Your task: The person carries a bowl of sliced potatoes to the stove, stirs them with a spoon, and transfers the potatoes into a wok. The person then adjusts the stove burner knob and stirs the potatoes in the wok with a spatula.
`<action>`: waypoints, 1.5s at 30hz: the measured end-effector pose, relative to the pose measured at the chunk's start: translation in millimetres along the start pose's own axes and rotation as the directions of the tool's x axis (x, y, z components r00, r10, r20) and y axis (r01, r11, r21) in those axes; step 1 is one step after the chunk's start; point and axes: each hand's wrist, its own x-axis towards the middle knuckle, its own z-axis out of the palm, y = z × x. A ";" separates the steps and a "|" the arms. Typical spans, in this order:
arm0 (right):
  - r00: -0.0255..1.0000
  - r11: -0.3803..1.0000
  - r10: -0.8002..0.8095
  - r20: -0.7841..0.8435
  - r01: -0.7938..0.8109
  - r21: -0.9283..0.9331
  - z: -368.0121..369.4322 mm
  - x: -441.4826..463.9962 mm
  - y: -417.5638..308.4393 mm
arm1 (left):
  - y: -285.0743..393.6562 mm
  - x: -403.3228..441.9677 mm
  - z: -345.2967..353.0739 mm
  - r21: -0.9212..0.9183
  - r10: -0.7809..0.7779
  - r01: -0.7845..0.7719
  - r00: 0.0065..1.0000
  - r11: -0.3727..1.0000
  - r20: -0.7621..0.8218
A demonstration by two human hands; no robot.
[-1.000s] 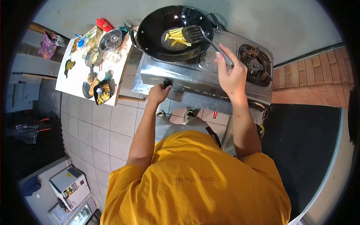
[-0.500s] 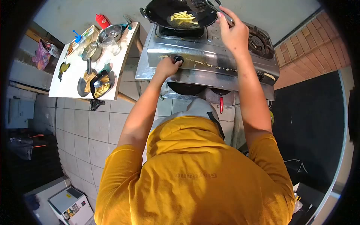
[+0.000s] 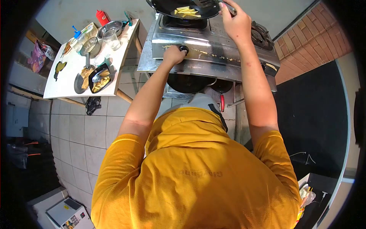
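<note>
My left hand [image 3: 174,55] is closed on a black stove knob [image 3: 184,50] at the front of the metal gas stove [image 3: 217,42]. In my right hand [image 3: 236,26] is the handle of a dark slotted spatula [image 3: 206,3], its head over the right side of a black wok [image 3: 162,7]. Pale yellow potato sticks [image 3: 186,13] lie together in the bottom of the wok, in what looks like oil. The wok sits on the left burner, its top edge cut off by the view.
At left stands a white table [image 3: 68,82] with a saucepan [image 3: 90,46], a steel bowl [image 3: 110,28], a red squeeze bottle [image 3: 102,17] and a black dish of food [image 3: 100,78]. Below the stove are dark pans, one with a red handle [image 3: 222,103]. A brick wall [image 3: 299,42] is at right.
The view has shifted slightly, so the wok and stove top sit higher in the picture. My left hand stays on the knob, and my right hand still holds the spatula over the wok.
</note>
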 end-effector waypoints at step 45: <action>0.997 0.997 0.067 0.045 -0.068 0.037 6.7 -1.1 19.3 | -2.3 5.9 3.5 0.069 0.050 -0.045 0.996 0.997 -0.071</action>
